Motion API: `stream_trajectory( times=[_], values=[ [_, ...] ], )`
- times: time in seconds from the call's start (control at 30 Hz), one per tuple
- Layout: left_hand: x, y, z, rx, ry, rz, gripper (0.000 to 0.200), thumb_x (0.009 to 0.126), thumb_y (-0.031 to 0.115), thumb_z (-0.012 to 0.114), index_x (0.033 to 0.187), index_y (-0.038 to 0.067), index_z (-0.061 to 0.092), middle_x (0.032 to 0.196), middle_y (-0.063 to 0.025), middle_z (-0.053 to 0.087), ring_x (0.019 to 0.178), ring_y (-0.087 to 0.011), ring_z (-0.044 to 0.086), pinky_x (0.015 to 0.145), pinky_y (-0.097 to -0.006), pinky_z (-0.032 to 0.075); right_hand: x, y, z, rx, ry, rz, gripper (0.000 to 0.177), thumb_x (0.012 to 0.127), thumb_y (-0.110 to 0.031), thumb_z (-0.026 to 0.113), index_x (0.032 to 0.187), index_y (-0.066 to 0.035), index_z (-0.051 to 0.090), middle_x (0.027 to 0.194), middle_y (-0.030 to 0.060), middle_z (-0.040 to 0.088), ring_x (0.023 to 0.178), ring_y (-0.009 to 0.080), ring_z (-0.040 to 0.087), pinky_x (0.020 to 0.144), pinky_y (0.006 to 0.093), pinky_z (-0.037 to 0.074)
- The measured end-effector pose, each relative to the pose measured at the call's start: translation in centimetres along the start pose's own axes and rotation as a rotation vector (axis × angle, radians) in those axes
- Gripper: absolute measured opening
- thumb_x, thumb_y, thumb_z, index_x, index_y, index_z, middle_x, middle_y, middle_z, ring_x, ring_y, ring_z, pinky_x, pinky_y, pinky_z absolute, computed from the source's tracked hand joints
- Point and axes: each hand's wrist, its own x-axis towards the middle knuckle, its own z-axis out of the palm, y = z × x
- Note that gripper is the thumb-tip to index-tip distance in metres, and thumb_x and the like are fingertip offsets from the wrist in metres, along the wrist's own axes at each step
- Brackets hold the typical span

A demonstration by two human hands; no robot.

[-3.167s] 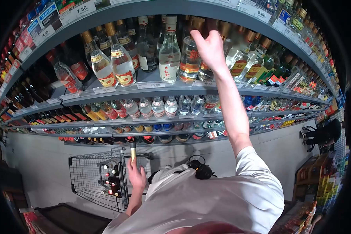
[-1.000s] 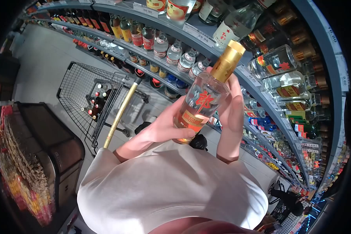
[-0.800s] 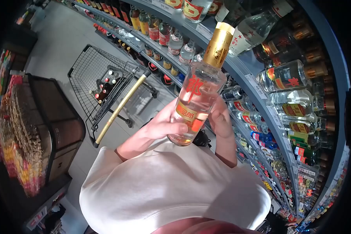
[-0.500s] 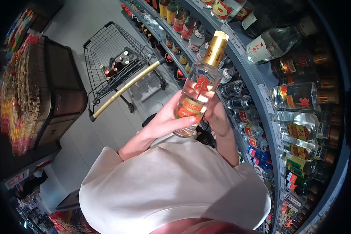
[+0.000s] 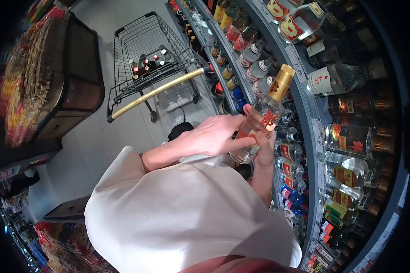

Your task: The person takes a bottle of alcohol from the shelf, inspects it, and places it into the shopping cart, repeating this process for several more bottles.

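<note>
A clear glass bottle [image 5: 269, 117] with a gold cap and red lettering is held tilted in front of my chest, its cap toward the upper right. My right hand [image 5: 263, 152] wraps around it from the right, with the thumb on the front of the glass. Across the lower part of the bottle lies my left hand [image 5: 218, 135], its fingers against the glass and covering much of the label. Whether the left hand grips it or only touches it is hard to tell.
Curved shelves [image 5: 314, 123] full of bottles run along the right, with price tags on their edges. A wire shopping cart [image 5: 141, 41] holding several bottles stands ahead to the left. A display bin [image 5: 77, 68] heaped with packaged goods is at the far left.
The bottle and both hands have moved right, toward the shelves. My left hand has shifted across the bottle's lower front, and the right thumb now shows on the glass. The view has turned slightly.
</note>
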Motion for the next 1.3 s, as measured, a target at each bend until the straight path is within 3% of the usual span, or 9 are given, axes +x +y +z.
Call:
stream_trajectory(
  times=[0.1,0.13,0.27,0.3,0.5,0.7,0.83,1.1,1.3],
  values=[
    [0.9,-2.3,-2.8,-0.143,0.086,0.011,0.045,0.100,0.040,0.071,0.115,-0.002,0.062,0.096,-0.0182,0.071,0.084,-0.0358,0.071,0.078,-0.0435,0.055,0.7,0.6,-0.5,0.006,0.010,0.021,0.092,0.088,-0.040,0.083,0.156,0.006,0.040,0.153,0.0253,0.055,0.139,0.0313,0.059,0.115,0.0450,0.049],
    [1.0,-2.5,-3.6,-0.214,0.247,-0.016,0.045,0.098,0.043,0.073,0.116,0.002,0.065,0.096,-0.0153,0.072,0.084,-0.0310,0.072,0.074,-0.0423,0.055,1.0,0.7,0.2,0.023,0.069,-0.013,0.083,0.087,-0.029,0.085,0.151,0.005,0.044,0.138,0.0216,0.065,0.121,0.0252,0.069,0.103,0.0392,0.056],
    [1.0,-6.6,-7.0,-0.720,0.295,0.167,0.058,0.104,0.021,0.071,0.155,0.006,0.047,0.129,-0.0053,0.064,0.095,-0.0070,0.061,0.080,-0.0269,0.052,3.8,0.7,2.0,-0.315,-0.008,0.132,0.079,0.079,-0.025,0.089,0.142,0.002,0.050,0.126,0.0136,0.069,0.113,0.0218,0.070,0.101,0.0404,0.057],
    [0.4,-6.6,-8.5,-0.836,0.265,0.124,0.057,0.106,0.015,0.067,0.157,0.003,0.045,0.135,-0.0045,0.063,0.104,-0.0100,0.061,0.090,-0.0276,0.051,4.9,0.4,3.2,-0.318,-0.024,0.141,0.079,0.079,-0.025,0.089,0.142,0.002,0.050,0.126,0.0136,0.069,0.113,0.0218,0.070,0.101,0.0404,0.057],
    [-4.6,-10.7,-16.6,-0.957,0.037,0.183,0.057,0.107,0.032,0.064,0.153,0.005,0.045,0.146,-0.0127,0.060,0.112,-0.0119,0.064,0.074,-0.0255,0.055,12.1,0.8,9.2,-0.718,-0.415,0.178,0.083,0.072,-0.018,0.092,0.143,0.000,0.054,0.127,0.0156,0.070,0.118,0.0215,0.069,0.103,0.0384,0.054],
    [-9.4,-14.6,-22.4,-1.119,-0.118,0.300,0.065,0.097,0.033,0.080,0.145,0.000,0.051,0.144,-0.0153,0.061,0.113,-0.0166,0.066,0.085,-0.0322,0.059,18.4,1.3,15.5,-0.799,-0.675,0.069,0.088,0.068,-0.019,0.092,0.144,0.000,0.053,0.128,0.0177,0.069,0.118,0.0286,0.070,0.102,0.0398,0.054],
    [-11.5,-14.4,-26.7,-0.174,0.505,0.024,0.056,0.078,0.025,0.092,0.124,0.002,0.069,0.118,-0.0092,0.072,0.103,-0.0207,0.070,0.091,-0.0347,0.055,21.3,2.3,19.2,-0.994,-0.631,-0.063,0.082,0.072,-0.025,0.089,0.142,-0.001,0.053,0.126,0.0197,0.069,0.116,0.0381,0.069,0.099,0.0442,0.055],
    [-11.0,-16.0,-31.1,0.477,-0.074,-0.200,0.041,0.095,0.040,0.075,0.101,0.001,0.061,0.083,-0.0158,0.071,0.083,-0.0375,0.071,0.075,-0.0486,0.055,26.3,3.5,22.6,-1.252,-0.798,-0.192,0.077,0.071,-0.021,0.086,0.138,-0.001,0.054,0.120,0.0193,0.067,0.112,0.0383,0.067,0.095,0.0454,0.054],
    [-8.7,-19.6,-35.4,0.549,-0.016,-0.230,0.042,0.097,0.042,0.073,0.099,0.001,0.064,0.080,-0.0162,0.071,0.082,-0.0385,0.071,0.075,-0.0506,0.055,29.9,7.0,22.8,-1.165,-0.648,-0.434,0.082,0.076,-0.024,0.089,0.146,-0.001,0.053,0.135,0.0202,0.064,0.126,0.0401,0.060,0.106,0.0484,0.050]
  ],
)
